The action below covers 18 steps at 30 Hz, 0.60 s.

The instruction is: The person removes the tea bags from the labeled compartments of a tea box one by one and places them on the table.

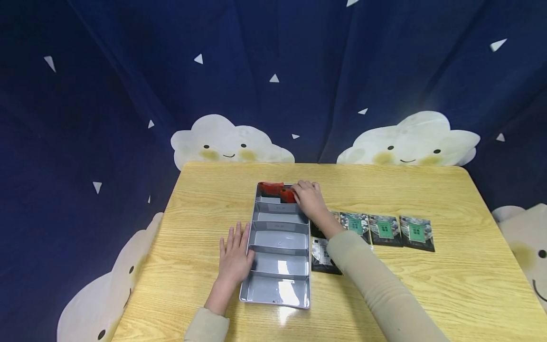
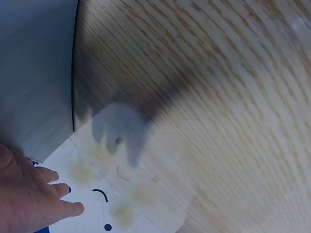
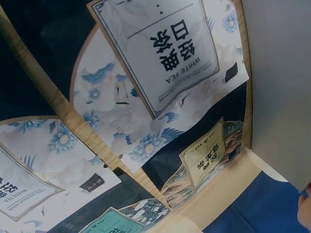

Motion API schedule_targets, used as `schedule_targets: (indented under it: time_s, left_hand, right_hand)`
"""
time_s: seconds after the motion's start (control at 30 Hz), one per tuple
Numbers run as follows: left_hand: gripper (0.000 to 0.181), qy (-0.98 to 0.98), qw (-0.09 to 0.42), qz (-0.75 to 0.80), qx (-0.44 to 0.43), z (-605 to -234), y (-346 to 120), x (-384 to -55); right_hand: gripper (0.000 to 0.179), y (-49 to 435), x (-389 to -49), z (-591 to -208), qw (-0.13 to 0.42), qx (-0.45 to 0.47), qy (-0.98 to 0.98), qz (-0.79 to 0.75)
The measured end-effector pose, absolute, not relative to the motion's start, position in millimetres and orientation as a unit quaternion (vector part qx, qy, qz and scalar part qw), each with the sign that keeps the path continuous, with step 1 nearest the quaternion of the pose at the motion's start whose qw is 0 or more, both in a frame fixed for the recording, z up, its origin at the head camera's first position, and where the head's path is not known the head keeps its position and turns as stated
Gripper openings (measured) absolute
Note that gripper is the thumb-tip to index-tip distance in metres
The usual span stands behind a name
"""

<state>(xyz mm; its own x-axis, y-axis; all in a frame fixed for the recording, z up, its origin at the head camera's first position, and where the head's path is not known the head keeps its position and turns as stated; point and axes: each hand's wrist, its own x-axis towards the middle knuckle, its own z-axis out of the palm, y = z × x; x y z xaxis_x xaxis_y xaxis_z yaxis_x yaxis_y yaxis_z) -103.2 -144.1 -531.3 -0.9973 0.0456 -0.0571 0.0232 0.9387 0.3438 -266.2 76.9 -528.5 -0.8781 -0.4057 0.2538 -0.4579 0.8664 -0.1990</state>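
A grey tray with several compartments [image 1: 278,240] stands lengthwise on the table. Two red tea packets [image 1: 271,189] are in its far compartment, the right one partly covered by fingers. My right hand [image 1: 311,199] reaches over the tray's far right corner and pinches that right packet; in the right wrist view only a fingertip [image 3: 305,211] shows at the edge. My left hand [image 1: 235,259] lies along the tray's left side, fingers spread and thumb touching the rim. The left wrist view shows this hand [image 2: 34,196] beside the grey tray wall [image 2: 36,82].
Right of the tray lie a white tea packet [image 1: 321,256] and a row of dark packets with green labels, such as one [image 1: 416,232] at the far right. An oolong packet [image 3: 206,158] lies close to the tray wall [image 3: 282,82]. A blue curtain [image 1: 273,42] hangs behind the table.
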Motion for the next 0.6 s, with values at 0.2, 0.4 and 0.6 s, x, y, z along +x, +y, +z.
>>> schedule_targets:
  time_s: [0.2,0.4,0.6]
  left_hand:
    - [0.067,0.984,0.032,0.177,0.018,-531.9,-144.0,-103.3]
    - [0.067,0.983,0.032,0.179,0.017,-531.0,-143.8,-103.0]
    - [0.068,0.983,0.032,0.178,0.016,-530.9,-144.1,-103.0]
  right_hand:
    - [0.017,77.4,-266.3,-528.2,0.089,0.235,-0.959,0.131]
    - [0.016,78.9,-264.7,-528.5,0.096,0.244,-0.955,0.138]
    - [0.017,82.6,-260.3,-521.6,0.118,0.243,-0.948,0.170]
